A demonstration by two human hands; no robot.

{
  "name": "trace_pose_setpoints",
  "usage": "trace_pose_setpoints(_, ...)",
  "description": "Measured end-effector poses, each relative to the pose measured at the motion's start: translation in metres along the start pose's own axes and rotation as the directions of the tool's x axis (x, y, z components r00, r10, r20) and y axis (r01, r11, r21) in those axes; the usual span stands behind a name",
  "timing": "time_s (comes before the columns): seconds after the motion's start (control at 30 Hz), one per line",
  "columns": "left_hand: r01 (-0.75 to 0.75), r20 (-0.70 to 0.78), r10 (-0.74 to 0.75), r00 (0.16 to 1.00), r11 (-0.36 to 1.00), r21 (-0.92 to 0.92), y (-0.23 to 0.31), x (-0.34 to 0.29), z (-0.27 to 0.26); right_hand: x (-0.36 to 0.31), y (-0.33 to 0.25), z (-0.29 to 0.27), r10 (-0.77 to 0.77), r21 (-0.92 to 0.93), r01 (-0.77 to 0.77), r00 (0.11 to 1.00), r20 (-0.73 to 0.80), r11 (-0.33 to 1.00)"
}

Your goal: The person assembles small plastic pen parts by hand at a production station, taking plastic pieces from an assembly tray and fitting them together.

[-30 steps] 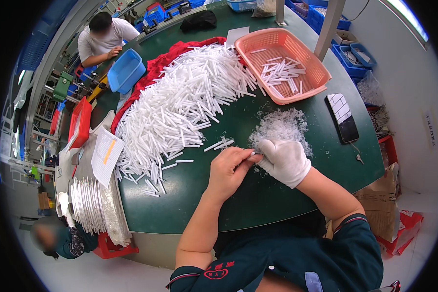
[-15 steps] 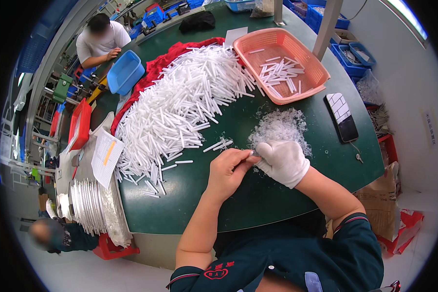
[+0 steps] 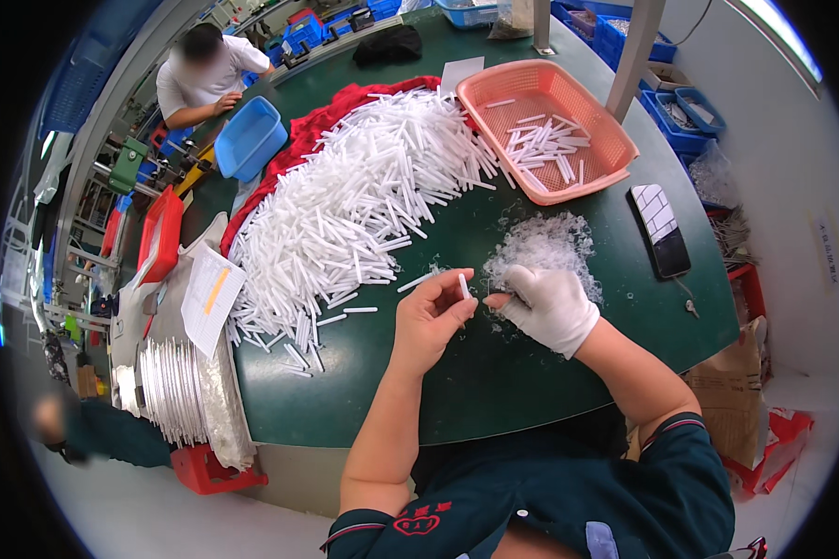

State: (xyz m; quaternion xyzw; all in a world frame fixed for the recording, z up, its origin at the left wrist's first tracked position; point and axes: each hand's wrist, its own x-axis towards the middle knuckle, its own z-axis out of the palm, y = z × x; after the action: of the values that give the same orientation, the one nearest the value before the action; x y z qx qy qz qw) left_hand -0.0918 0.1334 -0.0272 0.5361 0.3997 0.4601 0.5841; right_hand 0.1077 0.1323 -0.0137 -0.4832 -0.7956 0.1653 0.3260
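Observation:
My left hand [image 3: 431,315], bare, pinches a short white plastic tube [image 3: 463,285] upright between thumb and fingers over the green table [image 3: 494,382]. My right hand [image 3: 550,303], in a white glove, is closed next to it, fingertips close to the tube; whether it grips a small part I cannot tell. Just behind the right hand lies a heap of small clear plastic bits [image 3: 543,247]. A big pile of white tubes [image 3: 345,200] spreads over the table's left half on a red cloth [image 3: 294,144].
An orange basket [image 3: 606,158] with several tubes stands at the back right. A phone [image 3: 660,229] lies right of the clear bits. A blue tray [image 3: 249,138], red bin [image 3: 161,233], paper sheets [image 3: 210,293] and stacked discs [image 3: 172,391] sit left. Another person [image 3: 205,70] works at the far left.
My left hand has turned and lifted slightly, raising the white tube upright. The gloved right hand stays nearly in place beside it.

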Motion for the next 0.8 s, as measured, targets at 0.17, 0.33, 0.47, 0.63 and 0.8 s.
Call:
trace_pose_setpoints(0.17,-0.003,-0.112,-0.026,0.993,0.969,-0.248,0.003,0.005,-0.008,0.003,-0.001,0.000,0.122,0.121,-0.124,0.992,0.023,0.985)
trace_pose_setpoints(0.33,0.028,-0.142,-0.077,0.987,0.946,-0.324,0.003,0.007,-0.012,0.002,0.002,0.002,0.198,0.188,-0.214,0.975,0.102,0.959)
trace_pose_setpoints(0.47,0.055,-0.138,-0.108,0.985,0.938,-0.341,0.001,0.006,-0.013,0.001,-0.001,0.005,0.246,0.253,-0.289,0.951,0.189,0.923)
trace_pose_setpoints(0.63,0.064,-0.197,-0.130,0.972,0.949,-0.308,0.001,0.006,-0.007,-0.001,-0.003,0.006,0.259,0.269,-0.317,0.938,0.229,0.909)
trace_pose_setpoints(0.8,0.038,-0.231,-0.080,0.970,0.983,-0.178,-0.001,0.004,-0.001,0.001,-0.008,0.006,0.293,0.527,-0.436,0.895,0.336,0.729)
